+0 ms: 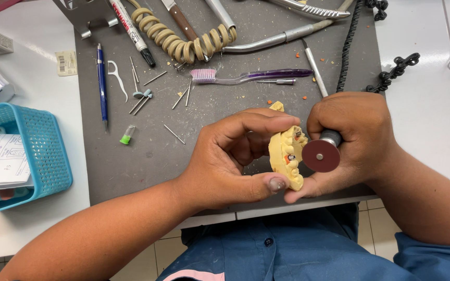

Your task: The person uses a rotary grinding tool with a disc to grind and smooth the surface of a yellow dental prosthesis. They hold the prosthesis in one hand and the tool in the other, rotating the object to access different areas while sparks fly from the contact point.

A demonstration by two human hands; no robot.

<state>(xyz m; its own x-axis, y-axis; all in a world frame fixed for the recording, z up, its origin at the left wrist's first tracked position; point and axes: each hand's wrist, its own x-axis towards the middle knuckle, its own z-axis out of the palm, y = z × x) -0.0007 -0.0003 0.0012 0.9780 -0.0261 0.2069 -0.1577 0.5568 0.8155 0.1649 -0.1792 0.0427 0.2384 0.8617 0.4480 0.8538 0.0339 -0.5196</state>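
Left hand (pixel 230 161) is pinching a yellow plaster teeth model (pixel 285 156) between thumb and fingers, held just above the grey mat (pixel 141 151) on the surface. Right hand (pixel 355 138) is wrapped tight around a rotary tool with a dark red disc (pixel 321 155) right beside the model. Purple toothbrush (pixel 251 77) and blue basket (pixel 37 151) sit farther off.

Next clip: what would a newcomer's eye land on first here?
The yellow dental cast, pinched in the left hand at centre frame, with the right hand holding a rotary tool whose dark red disc sits beside it. Behind them, a purple toothbrush lies on the dusty grey mat; a blue basket stands at far left.
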